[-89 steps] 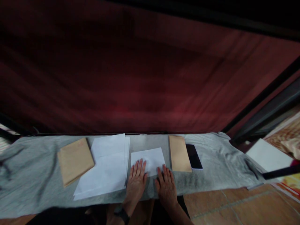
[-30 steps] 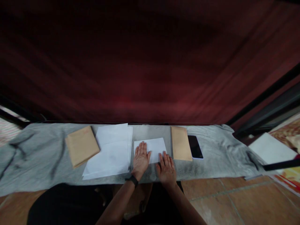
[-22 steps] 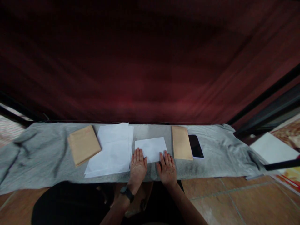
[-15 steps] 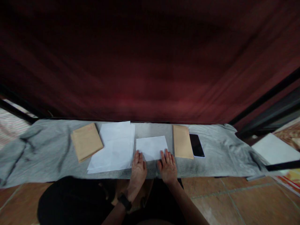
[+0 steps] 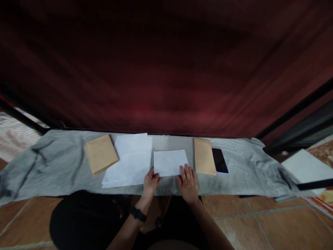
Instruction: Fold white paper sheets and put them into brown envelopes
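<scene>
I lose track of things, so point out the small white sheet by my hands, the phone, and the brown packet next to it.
Small white sheet (image 5: 170,162), head view: middle of its upper face.
Phone (image 5: 220,160), head view: middle of its dark screen.
Brown packet (image 5: 204,157), head view: middle of its upper face.

a dark red curtain (image 5: 161,86) fills most of my view, nearly black toward the top, with a dim reddish glow along its lower part and faint slanting creases on the right. i see dark bars slanting past it at both sides, the clearest being the right bar (image 5: 296,108). below runs a long strip of rumpled grey cloth (image 5: 247,166), hiding whatever bears it. the floor (image 5: 234,222) is brownish-orange tile with pale grout lines. striped fabric (image 5: 18,135) shows at far left; at far right i get a flat white panel (image 5: 309,168) near brown patterned fabric (image 5: 324,150). the light is low.
</scene>
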{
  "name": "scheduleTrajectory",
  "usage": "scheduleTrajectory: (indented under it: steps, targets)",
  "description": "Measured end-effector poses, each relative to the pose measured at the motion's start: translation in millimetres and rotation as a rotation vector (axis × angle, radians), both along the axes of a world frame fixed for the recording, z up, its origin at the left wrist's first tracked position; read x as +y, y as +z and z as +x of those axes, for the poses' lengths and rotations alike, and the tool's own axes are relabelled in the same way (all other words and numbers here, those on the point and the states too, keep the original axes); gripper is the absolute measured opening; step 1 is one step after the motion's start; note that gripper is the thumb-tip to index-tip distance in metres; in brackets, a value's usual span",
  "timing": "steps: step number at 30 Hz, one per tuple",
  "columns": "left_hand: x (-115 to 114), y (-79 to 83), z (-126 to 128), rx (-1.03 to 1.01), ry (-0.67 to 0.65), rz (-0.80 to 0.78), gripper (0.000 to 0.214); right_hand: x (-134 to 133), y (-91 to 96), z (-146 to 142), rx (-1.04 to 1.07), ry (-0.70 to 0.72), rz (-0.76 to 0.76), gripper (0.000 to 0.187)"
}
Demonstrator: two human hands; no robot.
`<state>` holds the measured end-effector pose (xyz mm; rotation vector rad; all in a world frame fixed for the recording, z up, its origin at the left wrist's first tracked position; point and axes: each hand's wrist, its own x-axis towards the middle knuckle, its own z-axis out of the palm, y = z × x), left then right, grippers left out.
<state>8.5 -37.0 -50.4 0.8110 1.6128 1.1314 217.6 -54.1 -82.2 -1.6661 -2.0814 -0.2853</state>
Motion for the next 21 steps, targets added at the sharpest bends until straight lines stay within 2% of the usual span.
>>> scheduleTrajectory:
  steps: [2,5,8,10,13,18,21]
  targets:
    - [-3,6.2,0,-0.08,-0.003,-0.026,0.017,0,3.2,0,0.018,0.007,-0.008,0.061]
    - [-13,13.7,4,-0.194,0.029,-0.042,0.013,-3,8.7,-6,0.072,0.072,-0.031,0.06]
    - [-27,19.0,17,-0.37,0.093,-0.034,0.021,-8,12.6,-20,0.147,0.202,-0.055,0.063]
    - [-37,21.5,29,-0.615,0.184,-0.018,0.03,-10,14.4,-28,0.193,0.277,-0.075,0.064]
    - [-50,25.4,47,-0.832,0.227,-0.022,0.037,-10,17.5,-31,0.246,0.323,-0.116,0.061]
    - [-70,37.6,59,-0.893,0.118,-0.115,0.03,-4,21.4,-12,0.323,0.383,-0.179,0.053]
    - [-86,48.1,55,-0.83,-0.139,-0.314,0.034,-4,20.4,5,0.397,0.462,-0.228,0.053]
